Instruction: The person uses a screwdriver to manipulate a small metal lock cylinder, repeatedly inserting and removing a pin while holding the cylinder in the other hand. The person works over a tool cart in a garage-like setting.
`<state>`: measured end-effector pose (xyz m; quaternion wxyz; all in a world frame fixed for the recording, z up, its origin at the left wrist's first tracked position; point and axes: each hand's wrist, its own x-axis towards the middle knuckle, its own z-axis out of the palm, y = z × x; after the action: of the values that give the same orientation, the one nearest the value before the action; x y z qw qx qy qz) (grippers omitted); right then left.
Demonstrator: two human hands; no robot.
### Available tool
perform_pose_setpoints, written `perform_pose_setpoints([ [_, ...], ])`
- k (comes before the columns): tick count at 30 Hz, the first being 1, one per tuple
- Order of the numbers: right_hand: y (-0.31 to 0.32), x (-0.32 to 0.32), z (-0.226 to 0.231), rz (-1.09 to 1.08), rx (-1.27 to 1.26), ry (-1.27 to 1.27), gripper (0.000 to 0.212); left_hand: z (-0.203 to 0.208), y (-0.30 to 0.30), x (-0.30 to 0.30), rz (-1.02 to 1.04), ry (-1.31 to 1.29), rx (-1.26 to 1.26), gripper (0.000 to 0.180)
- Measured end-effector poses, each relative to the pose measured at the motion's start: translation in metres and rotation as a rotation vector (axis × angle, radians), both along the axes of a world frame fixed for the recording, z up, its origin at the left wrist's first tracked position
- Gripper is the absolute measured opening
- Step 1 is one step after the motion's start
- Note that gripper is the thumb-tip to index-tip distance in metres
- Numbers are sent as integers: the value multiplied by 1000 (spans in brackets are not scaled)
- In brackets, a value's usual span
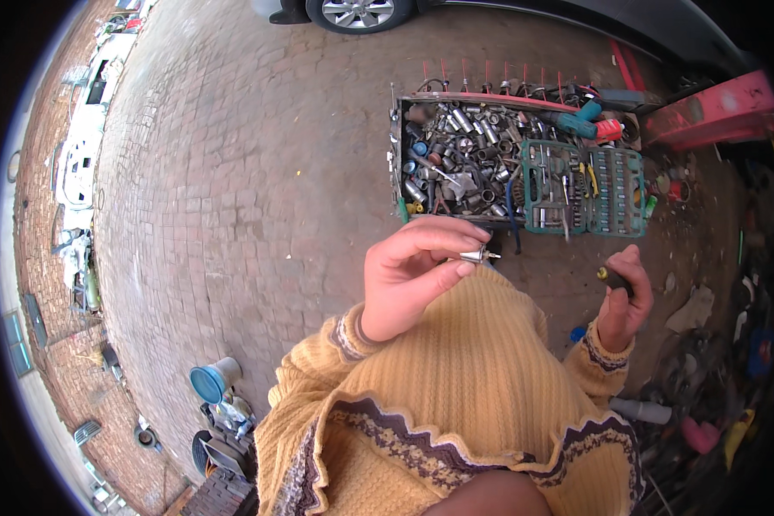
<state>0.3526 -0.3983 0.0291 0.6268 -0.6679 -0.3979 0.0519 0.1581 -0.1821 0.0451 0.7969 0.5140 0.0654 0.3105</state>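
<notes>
My left hand point(404, 273) is raised in front of my chest. Its thumb and fingertips pinch a small silver metal fitting with a narrow tip point(476, 256), the tip pointing right. Off to the right, my right hand point(629, 297) has its fingers wrapped round a short dark handle with a yellowish end point(611, 278); the rest of it is hidden in the fist. The two held pieces are well apart. Beyond the hands, a green socket set case point(584, 230) lies unfolded, with rows of sockets and bits in it.
A metal-edged tray point(397, 142) heaped with loose sockets and metal parts lies behind the case's left side. On it rests a teal power tool point(578, 125). A red steel beam point(714, 110) and a parked car's wheel point(361, 12) are farther off. A bucket point(218, 378) stands lower left.
</notes>
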Motion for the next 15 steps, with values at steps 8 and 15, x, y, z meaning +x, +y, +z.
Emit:
perform_pose_setpoints([
  [8, 5, -10, 25, 211, -123, -2, 46, 6, -4, -3, 56, 107, 73, 30],
  [15, 9, -12, 18, 281, -124, 107, 48, 7, -4, -5, 61, 151, 131, 29],
])
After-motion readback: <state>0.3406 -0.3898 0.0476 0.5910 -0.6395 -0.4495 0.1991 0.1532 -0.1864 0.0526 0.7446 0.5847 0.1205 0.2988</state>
